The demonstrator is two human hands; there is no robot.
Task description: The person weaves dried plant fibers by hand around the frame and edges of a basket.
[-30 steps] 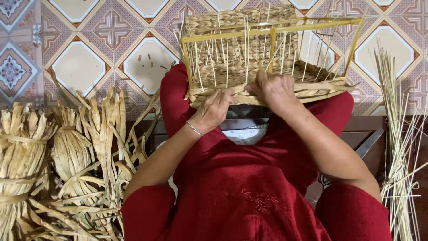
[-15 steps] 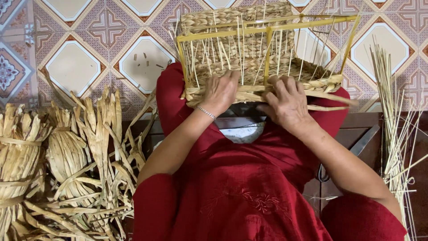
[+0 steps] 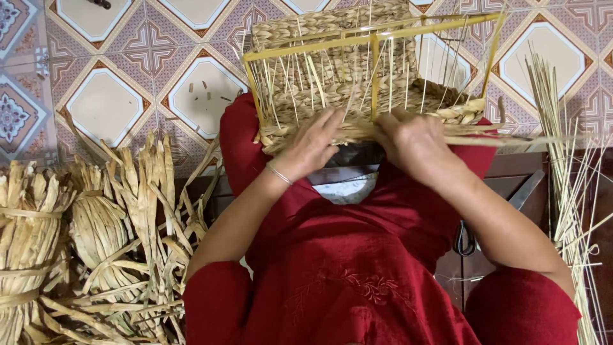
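Half-woven basket (image 3: 357, 83) sitting up on the knees, right over the red trousers, with the patterned tile floor (image 3: 115, 96) behind it. It's a boxy rectangular thing: the far wall is already filled in with thick braided straw, rough and ropey looking, tan-brown. The near side is only woven along the bottom few rows, and above that it's just thin pale upright stakes sticking up like a comb. A yellow frame (image 3: 370, 39) of flat smooth bars runs round the top and down the corners, much brighter than the dried fibre.

Left hand (image 3: 313, 144) lies flat against the low woven band at the near left of the basket, fingers stretched out and pressing on the weave, not closed round anything; there's a thin silver bangle (image 3: 279, 174) on that wrist. Right hand (image 3: 415, 144) is curled over the same band further right, fingertips tucked into the strands, looks like it's pinching a flat strip (image 3: 511, 139) that trails out to the right.

On the floor to the left, bundles of dried leaves (image 3: 96, 236), wide, papery, tied round the middle. On the right, a loose sheaf of thin stiff straws (image 3: 575, 191).
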